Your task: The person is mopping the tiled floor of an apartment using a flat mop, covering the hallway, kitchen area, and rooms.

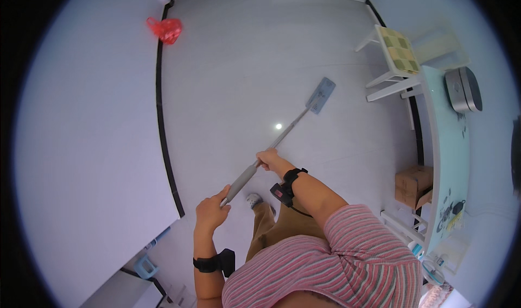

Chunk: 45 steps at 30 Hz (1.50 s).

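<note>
Open pale floor (244,74) stretches between the counter (449,150) on the right and dark skirting (159,91) on the left. The mop (282,138) slants across it, flat head far, well apart from both edges; right grip (268,159) clenched around its pole, left grip (211,209) seemingly around its near end.

The mop head (325,89) beyond the right hand (267,159) was blue-grey, the grip (241,183) by the left hand (212,208) grey. Behind both, the shirt (290,270) had pink, grey and white stripes. The bag (170,32) far ahead of them was red, the cushion (399,49) to their right green-yellow checked.
</note>
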### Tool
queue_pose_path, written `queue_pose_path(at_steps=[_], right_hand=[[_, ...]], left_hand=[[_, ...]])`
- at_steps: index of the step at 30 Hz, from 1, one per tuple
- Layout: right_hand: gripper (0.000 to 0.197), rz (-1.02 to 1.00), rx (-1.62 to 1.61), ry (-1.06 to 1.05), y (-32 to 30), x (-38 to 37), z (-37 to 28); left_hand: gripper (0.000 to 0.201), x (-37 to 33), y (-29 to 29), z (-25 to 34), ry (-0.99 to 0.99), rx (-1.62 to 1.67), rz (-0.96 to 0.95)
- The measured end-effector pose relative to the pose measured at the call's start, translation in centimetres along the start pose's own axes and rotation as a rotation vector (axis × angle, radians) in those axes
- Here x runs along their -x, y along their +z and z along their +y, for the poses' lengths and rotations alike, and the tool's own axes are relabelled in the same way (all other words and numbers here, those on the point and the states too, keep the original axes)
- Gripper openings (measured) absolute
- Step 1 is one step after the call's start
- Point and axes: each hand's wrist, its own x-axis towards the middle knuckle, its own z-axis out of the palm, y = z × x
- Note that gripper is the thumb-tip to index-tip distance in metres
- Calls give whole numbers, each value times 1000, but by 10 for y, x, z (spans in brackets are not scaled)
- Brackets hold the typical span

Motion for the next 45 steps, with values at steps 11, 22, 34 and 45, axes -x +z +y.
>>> queue_pose_path(at_steps=[11,22,34,45], right_hand=[[24,-284,414,-11,227,27,97],[12,-393,534,86,317,55,154],[17,-300,379,-23,202,40,176],[10,-60,102,95,-46,61,157]], left_hand=[[57,134,25,-162,-404,205,145],[63,198,59,-240,-462,378,218],[67,175,97,-176,-293,364,59],[63,118,126,3,-23,173,-130]])
